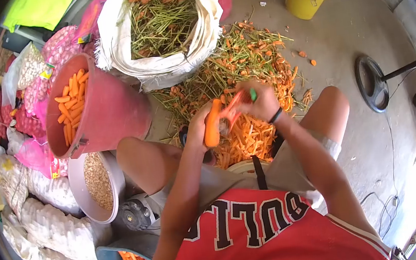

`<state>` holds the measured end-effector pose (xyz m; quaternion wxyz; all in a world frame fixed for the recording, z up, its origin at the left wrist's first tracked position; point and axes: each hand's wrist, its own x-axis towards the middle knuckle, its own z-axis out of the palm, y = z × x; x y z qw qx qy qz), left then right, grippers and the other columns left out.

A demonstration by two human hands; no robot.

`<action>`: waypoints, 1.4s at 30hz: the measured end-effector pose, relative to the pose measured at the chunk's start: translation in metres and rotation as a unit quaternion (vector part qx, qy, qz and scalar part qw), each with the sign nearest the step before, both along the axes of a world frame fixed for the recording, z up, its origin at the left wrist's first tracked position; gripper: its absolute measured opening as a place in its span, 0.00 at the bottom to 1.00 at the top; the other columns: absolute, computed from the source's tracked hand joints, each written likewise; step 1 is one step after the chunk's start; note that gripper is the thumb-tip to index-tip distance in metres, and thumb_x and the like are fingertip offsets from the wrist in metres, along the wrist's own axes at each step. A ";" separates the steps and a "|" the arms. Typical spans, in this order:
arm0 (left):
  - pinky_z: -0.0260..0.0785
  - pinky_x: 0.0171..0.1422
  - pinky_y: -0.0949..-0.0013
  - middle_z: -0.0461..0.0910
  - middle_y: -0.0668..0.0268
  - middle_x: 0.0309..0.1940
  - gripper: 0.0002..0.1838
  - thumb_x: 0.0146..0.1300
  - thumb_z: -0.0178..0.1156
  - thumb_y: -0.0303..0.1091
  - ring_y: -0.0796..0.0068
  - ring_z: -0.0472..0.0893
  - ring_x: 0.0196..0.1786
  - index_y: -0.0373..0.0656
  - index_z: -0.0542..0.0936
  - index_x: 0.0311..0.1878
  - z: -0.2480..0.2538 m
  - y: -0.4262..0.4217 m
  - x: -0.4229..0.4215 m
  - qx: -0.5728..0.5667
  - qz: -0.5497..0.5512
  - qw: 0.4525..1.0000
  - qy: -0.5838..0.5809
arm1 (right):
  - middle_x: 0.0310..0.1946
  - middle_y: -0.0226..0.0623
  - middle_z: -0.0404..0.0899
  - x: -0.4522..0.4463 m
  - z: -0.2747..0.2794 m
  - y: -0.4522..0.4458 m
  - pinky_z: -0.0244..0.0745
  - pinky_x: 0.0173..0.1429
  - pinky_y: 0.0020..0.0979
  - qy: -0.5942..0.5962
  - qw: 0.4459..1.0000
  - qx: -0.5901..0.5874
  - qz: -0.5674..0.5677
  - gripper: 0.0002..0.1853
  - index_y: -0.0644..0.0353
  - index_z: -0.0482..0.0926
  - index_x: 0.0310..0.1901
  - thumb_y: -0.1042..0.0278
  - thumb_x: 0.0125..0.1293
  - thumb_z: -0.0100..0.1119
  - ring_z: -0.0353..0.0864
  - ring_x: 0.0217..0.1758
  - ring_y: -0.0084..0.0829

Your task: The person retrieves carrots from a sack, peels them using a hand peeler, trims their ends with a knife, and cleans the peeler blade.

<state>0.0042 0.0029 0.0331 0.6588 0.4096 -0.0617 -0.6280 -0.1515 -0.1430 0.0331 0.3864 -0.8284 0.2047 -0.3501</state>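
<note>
My left hand (199,126) is closed around a peeled-looking carrot (212,124), which it holds tilted with its thick end toward me. In my right hand (263,101) is a peeler (232,108), reddish with a green tip by the fingers and smeared by motion; its blade cannot be made out. The peeler is close beside the carrot, and I cannot tell whether they touch. A heap of carrot peelings (246,139) lies below both hands, between my knees. Beyond it, carrot ends and green stalks (231,63) are spread over the floor.
A white sack (110,33) of stalks and carrot tops stands ahead. On the left are a pink tub (108,113) of carrots, a grey basin (77,188) of pale pieces, and filled sacks (57,227). A yellow bucket (302,2) and a black round stand base (371,84) are right.
</note>
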 end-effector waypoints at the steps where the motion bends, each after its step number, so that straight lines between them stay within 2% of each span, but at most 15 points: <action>1: 0.75 0.40 0.72 0.79 0.66 0.41 0.18 0.73 0.52 0.42 0.78 0.79 0.36 0.39 0.75 0.56 0.002 -0.002 -0.003 0.009 0.023 1.000 0.010 | 0.39 0.43 0.82 0.001 0.004 0.016 0.81 0.45 0.34 0.002 0.998 -0.016 0.065 0.31 0.60 0.81 0.47 0.58 0.41 0.83 0.84 0.39 0.39; 5: 0.74 0.39 0.72 0.79 0.66 0.38 0.17 0.74 0.50 0.42 0.78 0.78 0.36 0.39 0.75 0.55 -0.011 0.010 0.002 -0.012 -0.063 0.997 -0.053 | 0.36 0.41 0.80 0.003 0.003 0.008 0.80 0.44 0.36 0.015 0.997 -0.066 0.041 0.28 0.59 0.81 0.45 0.58 0.42 0.82 0.83 0.35 0.40; 6: 0.72 0.38 0.73 0.79 0.66 0.38 0.17 0.74 0.50 0.41 0.78 0.78 0.35 0.39 0.76 0.55 -0.003 0.012 -0.001 0.035 -0.041 0.998 -0.035 | 0.33 0.41 0.79 0.000 0.004 -0.005 0.80 0.41 0.36 0.062 0.998 0.005 0.015 0.28 0.60 0.80 0.45 0.58 0.43 0.81 0.82 0.33 0.40; 9: 0.73 0.39 0.75 0.80 0.67 0.41 0.17 0.73 0.52 0.41 0.80 0.79 0.35 0.39 0.78 0.55 -0.004 0.010 0.001 0.005 -0.060 0.996 -0.060 | 0.32 0.38 0.79 -0.002 -0.008 -0.034 0.80 0.38 0.34 0.047 0.985 -0.091 -0.137 0.30 0.62 0.79 0.46 0.58 0.42 0.82 0.82 0.31 0.33; 11: 0.75 0.39 0.72 0.80 0.65 0.42 0.17 0.73 0.52 0.40 0.78 0.81 0.37 0.38 0.77 0.56 -0.002 0.002 0.000 0.001 -0.012 0.998 -0.057 | 0.34 0.38 0.80 -0.003 0.009 -0.011 0.80 0.40 0.34 0.075 0.989 0.107 -0.075 0.31 0.62 0.79 0.46 0.57 0.42 0.83 0.83 0.34 0.33; 15: 0.77 0.42 0.68 0.80 0.64 0.42 0.17 0.73 0.52 0.41 0.76 0.81 0.39 0.39 0.77 0.56 -0.007 0.001 0.002 0.000 -0.005 1.000 -0.015 | 0.38 0.39 0.81 0.001 0.008 0.031 0.80 0.41 0.35 0.021 0.994 -0.059 0.085 0.30 0.59 0.80 0.46 0.58 0.42 0.82 0.83 0.35 0.40; 17: 0.77 0.43 0.67 0.79 0.67 0.40 0.16 0.74 0.51 0.42 0.78 0.79 0.37 0.41 0.76 0.54 -0.012 0.007 0.006 -0.054 -0.077 0.994 -0.057 | 0.37 0.40 0.80 0.003 0.005 0.014 0.80 0.41 0.36 -0.010 0.994 -0.090 0.054 0.29 0.58 0.80 0.46 0.57 0.41 0.82 0.82 0.34 0.42; 21: 0.76 0.34 0.71 0.78 0.66 0.39 0.17 0.73 0.52 0.42 0.79 0.78 0.33 0.41 0.74 0.56 -0.003 0.011 -0.001 0.053 -0.030 0.995 -0.075 | 0.35 0.42 0.81 0.000 0.001 -0.030 0.79 0.37 0.36 0.035 0.983 -0.093 -0.154 0.30 0.62 0.80 0.48 0.57 0.44 0.81 0.83 0.32 0.35; 24: 0.78 0.34 0.70 0.79 0.64 0.39 0.17 0.74 0.51 0.42 0.77 0.79 0.34 0.41 0.73 0.56 -0.023 0.009 0.013 0.025 -0.025 0.999 -0.009 | 0.41 0.43 0.83 -0.002 0.005 -0.006 0.81 0.46 0.35 0.093 0.987 0.124 -0.036 0.31 0.61 0.80 0.47 0.55 0.42 0.82 0.85 0.39 0.39; 28: 0.77 0.36 0.71 0.79 0.63 0.39 0.16 0.74 0.50 0.42 0.76 0.80 0.35 0.41 0.74 0.55 -0.012 0.004 0.002 0.003 -0.006 0.999 -0.037 | 0.41 0.43 0.82 0.004 0.004 0.029 0.79 0.49 0.40 0.030 0.997 -0.044 0.060 0.32 0.59 0.80 0.47 0.52 0.41 0.82 0.83 0.42 0.42; 33: 0.76 0.29 0.73 0.80 0.65 0.37 0.18 0.70 0.57 0.42 0.77 0.80 0.29 0.41 0.75 0.57 -0.002 0.011 0.000 0.080 -0.023 0.993 -0.078 | 0.38 0.42 0.82 0.004 0.000 -0.028 0.81 0.39 0.36 0.069 0.988 -0.006 -0.140 0.30 0.61 0.80 0.45 0.55 0.43 0.82 0.84 0.34 0.38; 36: 0.75 0.35 0.72 0.79 0.64 0.36 0.17 0.72 0.54 0.43 0.77 0.80 0.33 0.41 0.75 0.53 -0.026 0.007 0.012 0.024 -0.011 1.000 0.001 | 0.41 0.43 0.83 0.003 0.005 -0.009 0.81 0.44 0.37 0.077 0.990 0.107 -0.056 0.30 0.60 0.80 0.45 0.55 0.42 0.82 0.85 0.39 0.39; 39: 0.74 0.35 0.73 0.78 0.64 0.35 0.15 0.72 0.53 0.43 0.78 0.79 0.33 0.41 0.76 0.51 -0.006 0.000 0.004 0.014 0.014 0.999 -0.034 | 0.38 0.42 0.81 0.005 0.009 0.031 0.80 0.47 0.40 0.048 0.996 -0.020 0.078 0.29 0.60 0.80 0.46 0.57 0.42 0.82 0.83 0.43 0.43; 41: 0.75 0.35 0.72 0.78 0.66 0.36 0.15 0.72 0.53 0.43 0.78 0.79 0.32 0.41 0.76 0.51 -0.020 0.006 0.010 -0.023 -0.050 0.997 -0.056 | 0.36 0.43 0.80 0.008 -0.002 0.016 0.79 0.44 0.40 -0.012 0.997 -0.044 0.054 0.30 0.59 0.80 0.45 0.56 0.41 0.82 0.82 0.38 0.43; 42: 0.76 0.35 0.72 0.78 0.67 0.35 0.15 0.73 0.52 0.43 0.79 0.79 0.32 0.41 0.76 0.51 -0.012 0.010 0.007 0.035 -0.026 0.995 -0.090 | 0.36 0.43 0.81 0.006 -0.002 0.006 0.80 0.41 0.38 0.068 0.998 0.011 -0.011 0.30 0.59 0.80 0.45 0.55 0.40 0.82 0.82 0.35 0.41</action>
